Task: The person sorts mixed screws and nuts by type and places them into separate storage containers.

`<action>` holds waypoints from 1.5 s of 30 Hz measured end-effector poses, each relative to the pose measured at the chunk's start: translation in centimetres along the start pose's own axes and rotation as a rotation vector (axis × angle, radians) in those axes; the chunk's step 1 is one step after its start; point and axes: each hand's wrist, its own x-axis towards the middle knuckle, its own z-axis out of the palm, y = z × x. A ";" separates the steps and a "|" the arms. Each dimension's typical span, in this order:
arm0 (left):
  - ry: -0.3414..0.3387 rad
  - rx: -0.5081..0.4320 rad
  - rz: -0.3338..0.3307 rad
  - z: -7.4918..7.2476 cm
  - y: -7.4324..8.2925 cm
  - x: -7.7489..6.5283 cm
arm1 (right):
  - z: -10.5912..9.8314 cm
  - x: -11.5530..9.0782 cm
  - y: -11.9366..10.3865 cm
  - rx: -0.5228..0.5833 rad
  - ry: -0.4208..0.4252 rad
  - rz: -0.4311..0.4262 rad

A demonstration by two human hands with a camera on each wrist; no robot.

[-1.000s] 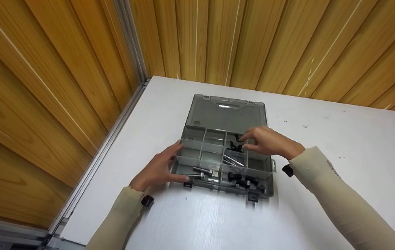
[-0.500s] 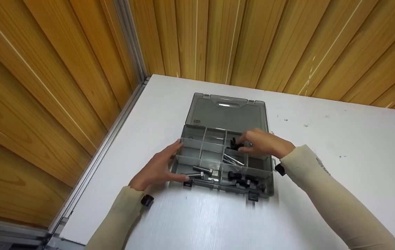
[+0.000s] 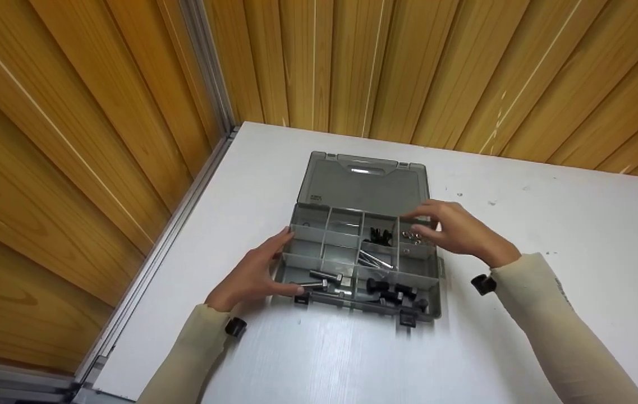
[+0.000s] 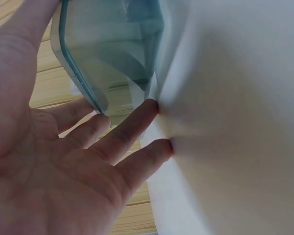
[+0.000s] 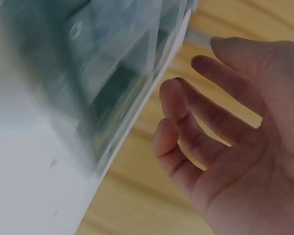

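A grey, see-through parts box (image 3: 307, 242) lies unfolded on the table, split into compartments. My left hand (image 3: 254, 275) spreads along its left side, fingers and thumb touching the wall and front corner. In the left wrist view, two fingertips of the left hand (image 4: 108, 147) touch the white tabletop. My right hand (image 3: 456, 230) hovers over the compartment of small shiny nuts (image 3: 411, 235), fingers loosely bent; nothing shows between them in the right wrist view. Left of the nuts, small black parts (image 3: 379, 235) sit in a heap. Silver rods (image 3: 375, 260) lie in front of them.
The box's lid (image 3: 366, 182) is folded back flat behind it. Silver bolts (image 3: 327, 276) occupy the front left compartment, black bolts (image 3: 391, 289) the front right one. A white table (image 3: 521, 235) carries everything. Wood-patterned walls (image 3: 436, 67) rise behind and at left.
My right hand has moved from over the black parts to the right, above the nuts. A black piece near its fingertips earlier is no longer there. The left hand stays put.
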 end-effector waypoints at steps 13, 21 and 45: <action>0.012 -0.013 0.018 -0.4 -0.6 -0.4 | -1.2 -7.5 7.0 -0.025 0.261 0.285; 0.008 -0.015 0.031 -0.5 -0.6 -0.2 | -0.6 -9.6 8.1 0.005 0.256 0.360; -0.044 -0.027 0.029 -2.3 -1.0 0.4 | 0.7 -11.4 8.8 -0.234 0.347 0.438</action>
